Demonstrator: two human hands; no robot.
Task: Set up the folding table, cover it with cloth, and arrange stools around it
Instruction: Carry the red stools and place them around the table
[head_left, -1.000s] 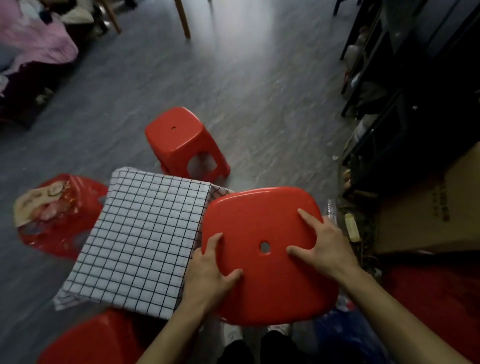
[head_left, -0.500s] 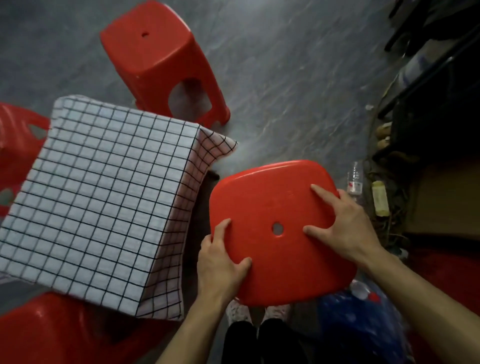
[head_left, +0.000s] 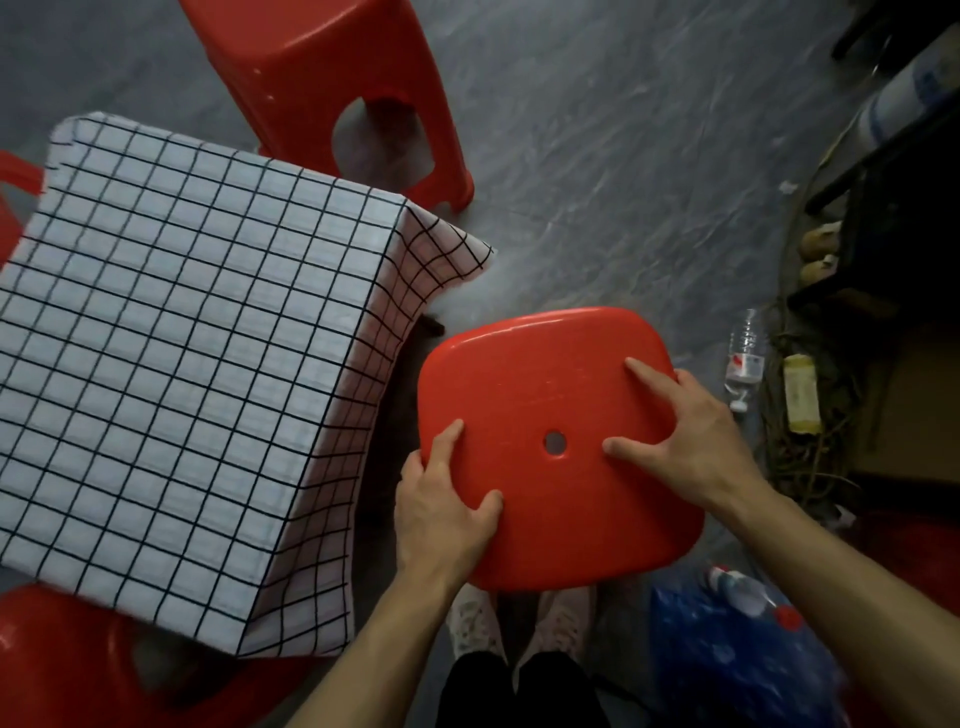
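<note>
Nearest the person: red stool (head_left: 561, 447), seat up, just right of the covered table (head_left: 182, 364). Against the earlier views it now sits lower and closer to the table's right side; judged nearly set down. Left hand (head_left: 441, 514) clasps the seat's near-left rim, thumb on top, fingers curled under. Right hand (head_left: 691, 441) lies spread, fingers flat on the seat's right half. Checked cloth (head_left: 384, 332) drapes the table's right edge. Beyond the table, a second stool (head_left: 332, 67); another stool (head_left: 78, 660) at its near-left corner. Arranging stage, late.
</note>
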